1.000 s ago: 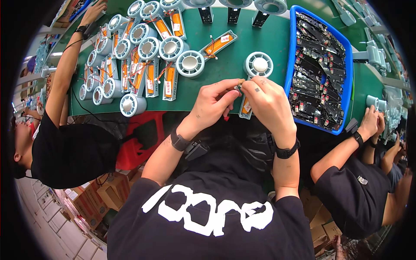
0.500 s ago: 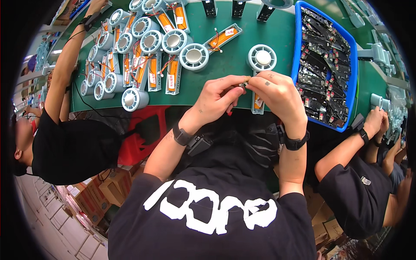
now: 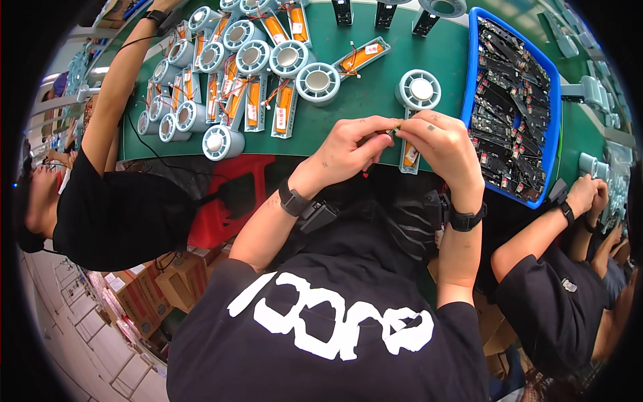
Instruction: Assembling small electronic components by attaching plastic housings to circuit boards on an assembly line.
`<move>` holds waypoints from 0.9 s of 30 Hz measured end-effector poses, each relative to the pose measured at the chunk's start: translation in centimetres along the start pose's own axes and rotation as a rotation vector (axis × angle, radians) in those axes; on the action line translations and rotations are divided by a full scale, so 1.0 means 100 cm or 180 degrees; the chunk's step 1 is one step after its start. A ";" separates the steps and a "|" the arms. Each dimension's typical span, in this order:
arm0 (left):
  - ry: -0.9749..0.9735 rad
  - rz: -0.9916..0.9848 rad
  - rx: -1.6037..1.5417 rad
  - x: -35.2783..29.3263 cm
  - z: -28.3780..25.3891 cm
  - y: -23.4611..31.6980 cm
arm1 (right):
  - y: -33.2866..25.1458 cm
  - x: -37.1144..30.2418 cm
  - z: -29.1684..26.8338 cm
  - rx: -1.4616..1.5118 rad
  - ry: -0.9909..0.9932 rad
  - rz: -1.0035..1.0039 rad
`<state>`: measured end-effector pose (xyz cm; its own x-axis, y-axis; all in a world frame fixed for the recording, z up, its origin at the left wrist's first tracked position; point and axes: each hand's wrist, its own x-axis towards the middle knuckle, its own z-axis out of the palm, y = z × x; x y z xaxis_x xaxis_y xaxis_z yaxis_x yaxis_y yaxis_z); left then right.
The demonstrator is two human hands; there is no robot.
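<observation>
My left hand (image 3: 348, 149) and my right hand (image 3: 443, 149) meet above the near edge of the green table (image 3: 375, 87). Their fingertips pinch one small dark part (image 3: 392, 131) between them. Just under my right hand lies an orange battery holder (image 3: 409, 155), partly hidden. A white round fan unit (image 3: 418, 89) stands right behind my hands. Another white fan unit (image 3: 317, 83) stands to its left, next to a loose orange battery holder (image 3: 362, 57).
A blue tray (image 3: 473, 80) with dark circuit boards lies at the right. Rows of white fan units and orange battery holders (image 3: 228, 80) fill the left of the table. One person (image 3: 114, 201) sits at my left, another (image 3: 556, 295) at my right. A red stool (image 3: 231, 201) stands below the table.
My hands have stayed pinched together on the small part and have drawn slightly nearer to the table's edge. The view has tilted a little.
</observation>
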<state>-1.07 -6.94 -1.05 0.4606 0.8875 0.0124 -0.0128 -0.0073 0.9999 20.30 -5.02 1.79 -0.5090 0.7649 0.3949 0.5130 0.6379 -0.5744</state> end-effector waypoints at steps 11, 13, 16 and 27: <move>0.0322 -0.0156 -0.0458 -0.003 0.014 0.005 | -0.012 -0.005 0.001 0.0035 0.0587 0.0089; 0.0412 -0.0292 -0.0689 -0.003 0.014 0.007 | -0.023 -0.012 -0.001 -0.0291 0.0997 0.0374; 0.0473 -0.0441 -0.0832 -0.006 0.016 0.006 | -0.050 -0.031 0.004 -0.0325 0.1120 0.0795; 0.0676 -0.0354 -0.0502 -0.009 0.025 0.006 | -0.090 -0.042 0.044 0.0530 0.1491 0.1547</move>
<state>0.75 -8.88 -0.48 0.2708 0.9556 -0.1159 -0.1183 0.1525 0.9812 14.79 -14.33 2.17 0.1228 0.9423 0.3114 0.4751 0.2196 -0.8521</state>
